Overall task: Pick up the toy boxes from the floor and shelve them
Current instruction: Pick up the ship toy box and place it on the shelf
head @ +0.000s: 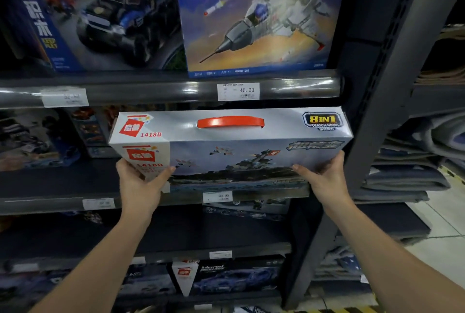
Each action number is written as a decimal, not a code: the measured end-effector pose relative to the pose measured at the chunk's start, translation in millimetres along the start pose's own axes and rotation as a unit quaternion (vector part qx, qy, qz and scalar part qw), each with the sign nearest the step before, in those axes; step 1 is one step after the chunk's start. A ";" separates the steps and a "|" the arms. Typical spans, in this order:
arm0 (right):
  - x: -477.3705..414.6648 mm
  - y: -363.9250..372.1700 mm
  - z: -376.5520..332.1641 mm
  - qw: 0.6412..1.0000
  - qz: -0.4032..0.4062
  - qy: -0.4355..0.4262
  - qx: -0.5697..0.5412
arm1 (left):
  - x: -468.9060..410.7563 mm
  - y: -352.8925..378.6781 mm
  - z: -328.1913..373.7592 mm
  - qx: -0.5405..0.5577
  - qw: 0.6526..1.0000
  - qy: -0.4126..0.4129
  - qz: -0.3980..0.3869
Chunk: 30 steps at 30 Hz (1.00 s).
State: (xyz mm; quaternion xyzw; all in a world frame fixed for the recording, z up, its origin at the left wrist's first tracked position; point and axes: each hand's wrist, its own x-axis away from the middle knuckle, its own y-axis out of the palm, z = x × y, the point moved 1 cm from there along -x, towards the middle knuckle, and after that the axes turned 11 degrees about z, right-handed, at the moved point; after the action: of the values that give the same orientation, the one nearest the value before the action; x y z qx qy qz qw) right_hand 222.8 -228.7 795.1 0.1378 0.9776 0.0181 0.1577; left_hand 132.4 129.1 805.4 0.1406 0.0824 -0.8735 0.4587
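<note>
Left grip [141,181] and right grip [324,179] closed round the lower corners of the 1418D toy box [234,156].
Box held upright at the front edge of the middle shelf [50,181]; its right end may be snagged on the rack post [377,101] if pushed askew.

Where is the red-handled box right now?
Centre of the head view: the box is held between the left hand and right hand at the front edge of a shelf, just under the 45.00 price tag.

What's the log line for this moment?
item: grey cardboard toy box with red handle | left hand: grips left end | right hand: grips right end | place: at dark metal shelf edge
</note>
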 end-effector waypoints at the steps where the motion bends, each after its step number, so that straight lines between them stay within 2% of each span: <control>1: -5.3 1.3 5.3 1.000 -0.002 0.001 -0.002 | -0.6 3.5 -2.4 -0.002 1.000 -0.001 0.001; 19: -59.1 17.1 52.1 1.000 -0.017 -0.009 0.012 | -22.3 51.1 -30.2 -0.045 0.999 -0.002 0.005; 30: -68.2 25.7 61.2 0.998 0.004 0.004 0.058 | -31.7 62.2 -30.9 -0.058 0.998 0.010 0.007</control>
State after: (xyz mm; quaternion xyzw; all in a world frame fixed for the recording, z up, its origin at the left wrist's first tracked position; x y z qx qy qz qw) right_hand 311.0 -223.2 759.7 0.1507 0.9770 -0.0370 0.1460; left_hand 206.1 127.0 785.3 0.1233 0.1369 -0.8623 0.4717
